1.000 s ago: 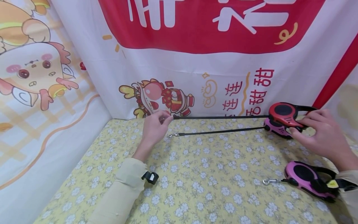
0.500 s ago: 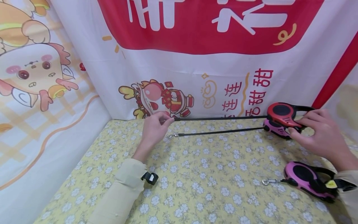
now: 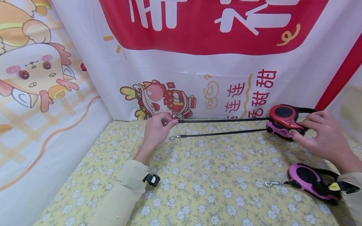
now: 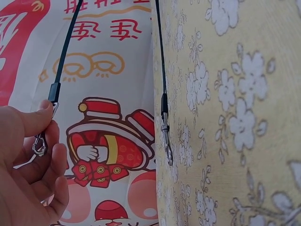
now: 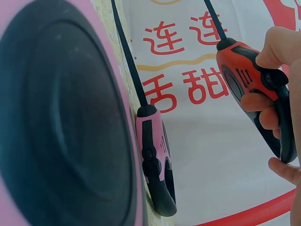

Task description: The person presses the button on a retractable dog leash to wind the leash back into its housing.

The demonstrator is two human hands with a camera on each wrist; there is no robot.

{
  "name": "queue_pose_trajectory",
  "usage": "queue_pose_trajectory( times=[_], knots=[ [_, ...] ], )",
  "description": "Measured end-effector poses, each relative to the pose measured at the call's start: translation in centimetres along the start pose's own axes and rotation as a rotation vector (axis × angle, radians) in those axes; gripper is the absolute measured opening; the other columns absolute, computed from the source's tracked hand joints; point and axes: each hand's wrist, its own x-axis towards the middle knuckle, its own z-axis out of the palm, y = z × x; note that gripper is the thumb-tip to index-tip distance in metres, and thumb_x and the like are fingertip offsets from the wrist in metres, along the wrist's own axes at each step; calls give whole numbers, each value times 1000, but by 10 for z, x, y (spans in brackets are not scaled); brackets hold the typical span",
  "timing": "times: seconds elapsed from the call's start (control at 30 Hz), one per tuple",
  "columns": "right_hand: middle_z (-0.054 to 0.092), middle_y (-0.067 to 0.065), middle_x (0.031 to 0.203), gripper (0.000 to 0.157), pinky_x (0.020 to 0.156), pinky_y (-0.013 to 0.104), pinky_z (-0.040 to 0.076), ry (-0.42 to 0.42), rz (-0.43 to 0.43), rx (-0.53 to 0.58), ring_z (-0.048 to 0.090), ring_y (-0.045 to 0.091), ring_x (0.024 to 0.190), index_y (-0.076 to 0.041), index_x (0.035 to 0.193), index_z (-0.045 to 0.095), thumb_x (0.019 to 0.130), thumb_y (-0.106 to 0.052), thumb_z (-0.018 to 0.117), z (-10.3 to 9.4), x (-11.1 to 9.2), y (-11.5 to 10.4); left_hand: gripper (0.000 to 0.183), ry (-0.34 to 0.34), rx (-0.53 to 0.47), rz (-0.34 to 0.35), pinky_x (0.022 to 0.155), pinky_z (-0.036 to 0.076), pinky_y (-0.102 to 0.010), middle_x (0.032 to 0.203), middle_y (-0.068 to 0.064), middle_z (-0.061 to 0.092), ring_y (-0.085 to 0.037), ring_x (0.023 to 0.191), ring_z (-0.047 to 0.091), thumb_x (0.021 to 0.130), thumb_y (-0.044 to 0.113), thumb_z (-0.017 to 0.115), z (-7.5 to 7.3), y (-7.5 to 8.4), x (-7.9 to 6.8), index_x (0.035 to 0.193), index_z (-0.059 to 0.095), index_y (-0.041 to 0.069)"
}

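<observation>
My right hand grips the black handle of a red retractable dog leash, thumb along its top in the right wrist view. From that leash a black strap runs taut to the left. Its metal clip is pinched between the thumb and fingers of my left hand. Below and just behind the red leash, a pink retractable leash lies on the cloth. Its own strap is drawn out to the left, ending in a silver clip near my left wrist.
A second pink leash lies nearer, under my right forearm, its clip pointing left. A flowered yellow cloth covers the table. Printed white fabric hangs along the back edge, and another printed sheet along the left.
The red leash has come slightly left and down, and its strap has lowered a little towards the cloth. The left hand has barely moved. Both pink leashes stay in place.
</observation>
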Motion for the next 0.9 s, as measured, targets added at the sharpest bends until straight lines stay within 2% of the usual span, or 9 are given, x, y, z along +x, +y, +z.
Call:
queue_pose_trajectory(
  times=[0.47, 0.9],
  knots=[
    [68, 30, 95, 35, 76, 57, 39, -11, -1, -12, 46, 42, 102, 11, 85, 73, 77, -23, 79, -2, 0, -3, 23, -25, -6, 18, 72, 48, -34, 100, -2, 69, -21, 83, 61, 100, 38, 75, 4, -2, 0, 99, 76, 15],
    [68, 28, 94, 32, 76, 56, 38, -15, 4, -2, 45, 41, 102, 10, 85, 73, 77, -20, 79, -2, 0, -5, 23, -35, -2, 41, 72, 50, -33, 94, -2, 72, -21, 84, 63, 102, 38, 72, 5, -2, 0, 101, 76, 16]
  ],
)
